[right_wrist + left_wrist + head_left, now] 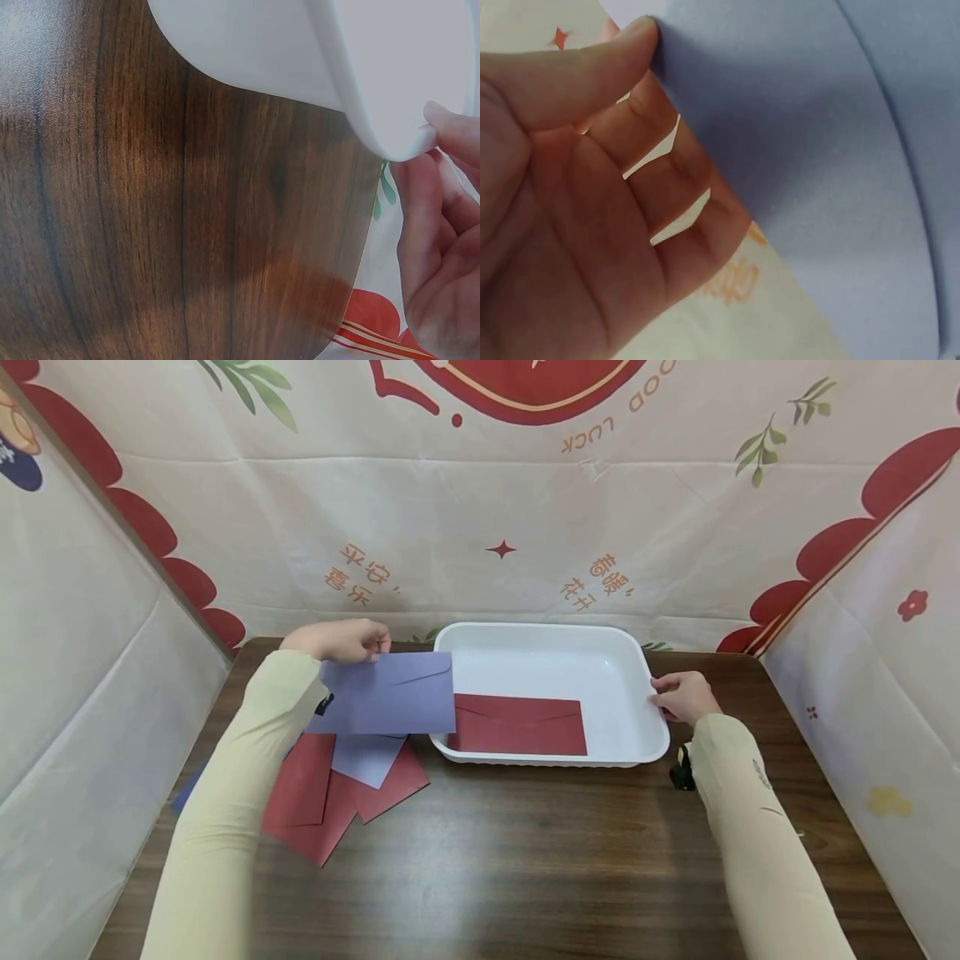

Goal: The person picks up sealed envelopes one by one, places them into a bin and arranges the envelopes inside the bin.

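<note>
Between thumb and fingers, my left hand (341,640) pinches the top edge of a periwinkle-blue envelope (397,697). In the left wrist view the thumb presses on the envelope's (802,135) edge, with the fingers behind it. The envelope hangs above the loose pile, its right end by the left rim of a white plastic tray (622,693). My right hand (684,697) pinches the tray's right rim; the right wrist view shows thumb above and fingers below the rim (397,146). Inside the tray, a red envelope (517,727) lies at the front left.
Several red envelopes (300,785) and a blue envelope (371,760) overlap on the wooden table (487,860) at the left, partly hidden by my left sleeve. A printed white cloth (480,510) stands behind the table and along both sides.
</note>
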Demonstrator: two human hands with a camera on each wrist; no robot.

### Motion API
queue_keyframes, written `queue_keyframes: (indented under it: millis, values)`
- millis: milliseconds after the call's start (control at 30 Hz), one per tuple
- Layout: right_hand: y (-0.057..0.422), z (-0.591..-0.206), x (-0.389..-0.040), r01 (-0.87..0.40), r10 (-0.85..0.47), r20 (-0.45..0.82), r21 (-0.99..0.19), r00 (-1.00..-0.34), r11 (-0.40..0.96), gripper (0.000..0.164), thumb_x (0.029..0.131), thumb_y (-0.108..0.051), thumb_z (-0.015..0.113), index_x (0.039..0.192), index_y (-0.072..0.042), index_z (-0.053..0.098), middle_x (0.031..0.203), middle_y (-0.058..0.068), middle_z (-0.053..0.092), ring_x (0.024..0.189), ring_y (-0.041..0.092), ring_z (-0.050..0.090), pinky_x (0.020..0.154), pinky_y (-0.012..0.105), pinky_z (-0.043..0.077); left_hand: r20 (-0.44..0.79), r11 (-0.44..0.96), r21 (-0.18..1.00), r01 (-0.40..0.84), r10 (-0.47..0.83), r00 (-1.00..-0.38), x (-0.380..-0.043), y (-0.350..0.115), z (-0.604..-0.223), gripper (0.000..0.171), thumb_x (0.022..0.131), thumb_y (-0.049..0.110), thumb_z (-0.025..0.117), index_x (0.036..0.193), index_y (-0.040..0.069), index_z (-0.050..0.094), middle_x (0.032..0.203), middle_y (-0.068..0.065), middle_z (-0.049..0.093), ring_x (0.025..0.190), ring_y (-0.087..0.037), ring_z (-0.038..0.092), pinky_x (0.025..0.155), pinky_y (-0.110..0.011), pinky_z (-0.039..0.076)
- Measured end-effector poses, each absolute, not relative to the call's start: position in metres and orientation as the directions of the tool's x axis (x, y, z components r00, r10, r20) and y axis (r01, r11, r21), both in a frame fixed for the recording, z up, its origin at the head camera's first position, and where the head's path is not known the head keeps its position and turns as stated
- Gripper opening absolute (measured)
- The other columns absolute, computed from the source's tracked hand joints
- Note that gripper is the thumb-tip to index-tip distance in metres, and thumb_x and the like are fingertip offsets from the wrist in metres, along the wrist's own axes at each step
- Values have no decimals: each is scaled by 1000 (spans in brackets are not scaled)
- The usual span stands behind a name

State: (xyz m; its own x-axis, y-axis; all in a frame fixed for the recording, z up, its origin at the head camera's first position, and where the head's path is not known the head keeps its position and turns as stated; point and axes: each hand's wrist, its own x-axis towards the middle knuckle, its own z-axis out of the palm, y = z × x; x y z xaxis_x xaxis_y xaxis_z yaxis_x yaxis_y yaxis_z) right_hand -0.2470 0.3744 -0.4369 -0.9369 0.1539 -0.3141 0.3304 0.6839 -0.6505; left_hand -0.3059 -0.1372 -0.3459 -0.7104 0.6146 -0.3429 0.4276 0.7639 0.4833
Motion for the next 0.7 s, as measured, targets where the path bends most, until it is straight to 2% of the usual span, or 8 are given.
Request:
queue_keyframes:
  millis: [400, 700]
  values:
    - [379, -442, -250, 332, 159, -309, -661, -938, 673, 42, 80, -13, 67, 115, 8, 56, 103, 26, 56, 68, 18, 58, 63, 33, 53, -360, 743, 441, 503, 660, -659, -312, -87, -349, 7, 87, 2, 50, 92, 6, 53, 86, -5, 51, 75, -17, 44, 64, -28, 36]
    - [377, -440, -249, 326, 152, -307, -664, -940, 673, 43, 81, -14, 66, 116, 9, 55, 105, 28, 56, 70, 19, 58, 64, 34, 53, -379, 717, 403, 568, 696, -610, -319, -46, -350, 12, 87, 4, 51, 99, 4, 54, 108, -11, 57, 94, -21, 50, 78, -32, 41]
